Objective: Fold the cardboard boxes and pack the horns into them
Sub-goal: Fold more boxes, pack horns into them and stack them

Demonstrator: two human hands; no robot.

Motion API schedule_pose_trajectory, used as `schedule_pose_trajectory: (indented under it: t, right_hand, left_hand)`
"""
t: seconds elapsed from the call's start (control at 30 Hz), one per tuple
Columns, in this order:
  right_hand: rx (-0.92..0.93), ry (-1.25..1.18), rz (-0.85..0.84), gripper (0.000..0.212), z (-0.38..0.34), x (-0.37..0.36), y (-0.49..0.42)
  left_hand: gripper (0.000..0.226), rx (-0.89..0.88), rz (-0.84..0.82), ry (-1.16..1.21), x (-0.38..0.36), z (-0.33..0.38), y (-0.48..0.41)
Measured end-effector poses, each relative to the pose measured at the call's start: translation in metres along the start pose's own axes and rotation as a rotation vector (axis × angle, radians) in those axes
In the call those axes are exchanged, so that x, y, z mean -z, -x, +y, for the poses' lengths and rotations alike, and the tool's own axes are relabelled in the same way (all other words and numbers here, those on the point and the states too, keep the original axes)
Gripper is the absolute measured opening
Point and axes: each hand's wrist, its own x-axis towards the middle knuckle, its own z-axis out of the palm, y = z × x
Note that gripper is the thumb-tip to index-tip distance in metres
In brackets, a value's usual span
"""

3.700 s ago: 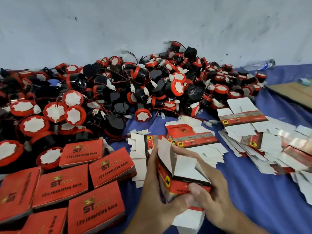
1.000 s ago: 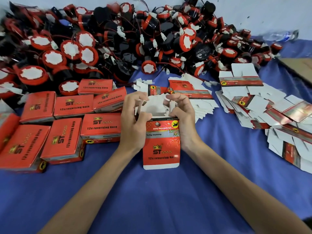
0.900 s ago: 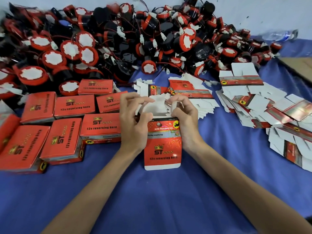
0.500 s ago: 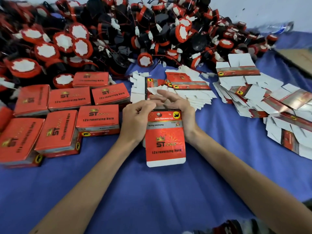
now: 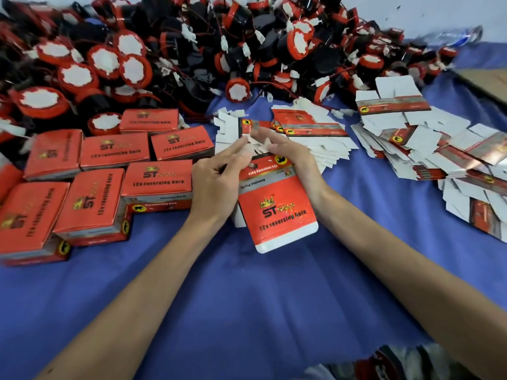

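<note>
A red cardboard box (image 5: 277,209) printed "ST 12v reversing horn" stands on the blue cloth, its lid flap hanging toward me. My left hand (image 5: 216,182) grips its left side, and my right hand (image 5: 293,157) grips its right side. The fingertips of both meet over the white flaps at the box's far end. A big pile of black and red horns (image 5: 192,50) with white plugs fills the back. Flat unfolded boxes (image 5: 310,130) lie just behind my hands.
Several closed red boxes (image 5: 101,176) sit in rows at the left. A wider heap of flat boxes (image 5: 444,149) spreads at the right. A plastic bottle (image 5: 455,35) and a brown cardboard sheet (image 5: 488,78) lie at the far right. Blue cloth (image 5: 247,297) covers the table.
The box went from held up near me to standing on the cloth. My fingers have pushed its white end flaps inward and closed in over them.
</note>
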Motion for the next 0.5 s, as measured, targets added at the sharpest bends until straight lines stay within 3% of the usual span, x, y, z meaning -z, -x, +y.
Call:
schedule_pose_trajectory:
  t: [0.1, 0.37, 0.5]
  right_hand:
    - [0.011, -0.018, 0.084, 0.029, 0.0, 0.0, 0.002]
    - [0.019, -0.05, -0.056, 0.037, -0.002, -0.001, 0.014]
    - [0.03, 0.025, 0.01, 0.03, -0.001, 0.001, 0.013]
  left_hand:
    - [0.038, -0.006, 0.016, 0.016, 0.0, -0.001, -0.001]
    - [0.035, 0.038, -0.029, 0.015, 0.0, -0.001, -0.001]
    - [0.022, 0.092, -0.058, 0.029, 0.0, 0.003, -0.003]
